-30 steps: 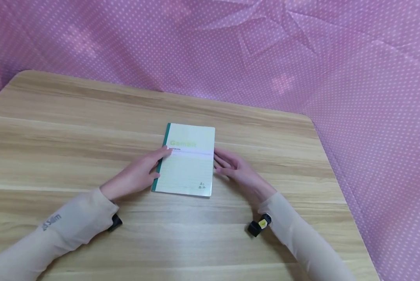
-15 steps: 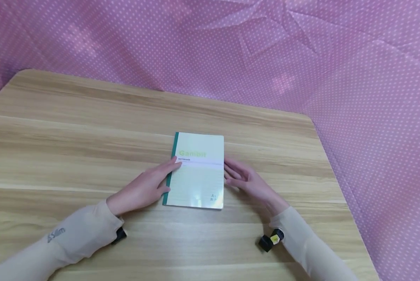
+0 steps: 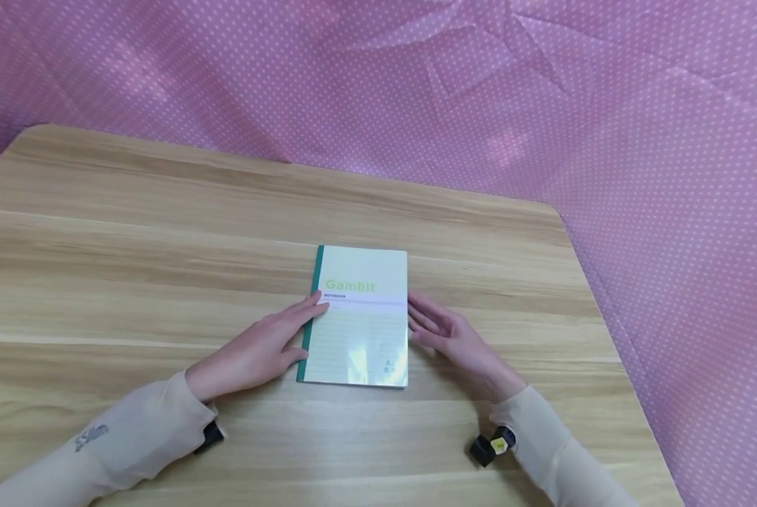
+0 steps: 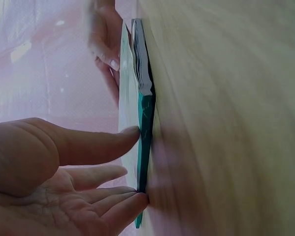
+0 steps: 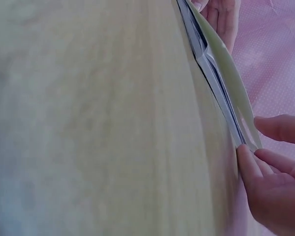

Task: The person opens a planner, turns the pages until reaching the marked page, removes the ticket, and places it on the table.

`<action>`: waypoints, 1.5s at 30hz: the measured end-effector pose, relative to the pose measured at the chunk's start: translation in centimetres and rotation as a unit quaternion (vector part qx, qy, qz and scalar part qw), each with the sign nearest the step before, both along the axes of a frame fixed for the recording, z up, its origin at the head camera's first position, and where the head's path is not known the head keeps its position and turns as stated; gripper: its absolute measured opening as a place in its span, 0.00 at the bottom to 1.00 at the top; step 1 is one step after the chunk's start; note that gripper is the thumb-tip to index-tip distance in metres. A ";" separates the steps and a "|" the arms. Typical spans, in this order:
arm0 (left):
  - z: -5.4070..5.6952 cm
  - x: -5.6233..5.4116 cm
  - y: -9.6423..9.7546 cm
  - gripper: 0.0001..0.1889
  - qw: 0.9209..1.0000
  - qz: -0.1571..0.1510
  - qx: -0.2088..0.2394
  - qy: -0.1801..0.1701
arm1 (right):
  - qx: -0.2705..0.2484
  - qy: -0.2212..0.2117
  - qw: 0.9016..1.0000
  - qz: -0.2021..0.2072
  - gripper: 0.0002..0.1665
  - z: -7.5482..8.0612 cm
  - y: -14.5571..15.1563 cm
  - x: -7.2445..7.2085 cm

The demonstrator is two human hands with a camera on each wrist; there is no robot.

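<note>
A notebook with a pale cover and green spine strip lies flat on the table, "Gambit" lettered near its top. My left hand is at the spine, its thumb on the lower part and straight fingers reaching slightly over the cover. In the left wrist view, the thumb and fingertips of that hand touch the green edge. At the opposite long edge is my right hand, fingers extended along the pages' side. The right wrist view has its fingertips right at the page edge, where the cover lifts slightly.
The wood-grain table extends around the notebook on every side. A pink dotted cloth hangs behind the table and along its right side. Small black devices sit at both wrists, the right one carrying a yellow label.
The notebook has slid to the right and toward me, both hands travelling with it at its two long edges. The shift is smaller in the last half second.
</note>
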State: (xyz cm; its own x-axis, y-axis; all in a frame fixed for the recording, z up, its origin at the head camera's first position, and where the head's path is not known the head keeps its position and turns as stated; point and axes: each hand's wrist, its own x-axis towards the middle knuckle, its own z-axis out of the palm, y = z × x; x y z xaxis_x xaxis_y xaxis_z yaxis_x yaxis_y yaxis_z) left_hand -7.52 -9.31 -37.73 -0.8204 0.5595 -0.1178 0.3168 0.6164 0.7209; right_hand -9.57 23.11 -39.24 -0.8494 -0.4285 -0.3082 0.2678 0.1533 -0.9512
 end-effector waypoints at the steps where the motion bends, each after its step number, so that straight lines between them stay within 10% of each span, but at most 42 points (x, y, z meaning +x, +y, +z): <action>1: 0.0 0.0 0.0 0.36 1.000 -0.002 0.000 -0.003 | 0.009 0.009 1.000 0.002 0.38 0.0 0.0 0.0; 9: 0.1 0.6 -0.2 0.42 0.999 -0.032 -0.013 -0.020 | 0.138 0.175 0.975 0.017 0.30 1.0 -0.7 -0.7; 19: 0.4 1.9 0.3 0.46 0.991 -0.030 -0.125 0.042 | 0.392 0.325 0.854 0.105 0.33 2.2 -1.7 -5.6; 22: 0.3 2.1 0.3 0.47 0.989 -0.030 -0.136 0.049 | 0.426 0.327 0.836 0.111 0.35 2.3 -2.0 -7.1; 30: 0.3 2.2 0.1 0.47 0.988 -0.030 -0.140 0.058 | 0.450 0.342 0.815 0.128 0.32 2.4 -2.8 -9.8; 45: 0.2 2.3 0.3 0.47 0.987 -0.032 -0.144 0.063 | 0.441 0.377 0.803 0.138 0.26 2.4 -2.7 -9.8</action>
State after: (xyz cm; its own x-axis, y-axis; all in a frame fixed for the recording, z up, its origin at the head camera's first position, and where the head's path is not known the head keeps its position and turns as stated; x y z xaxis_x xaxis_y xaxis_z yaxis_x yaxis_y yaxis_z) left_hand -5.20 -9.04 -37.56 -0.8026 0.5690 -0.1791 0.4376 0.7656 0.4715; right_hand -19.34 20.39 -36.82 -0.8471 -0.5300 -0.0383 -0.4927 0.8104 -0.3169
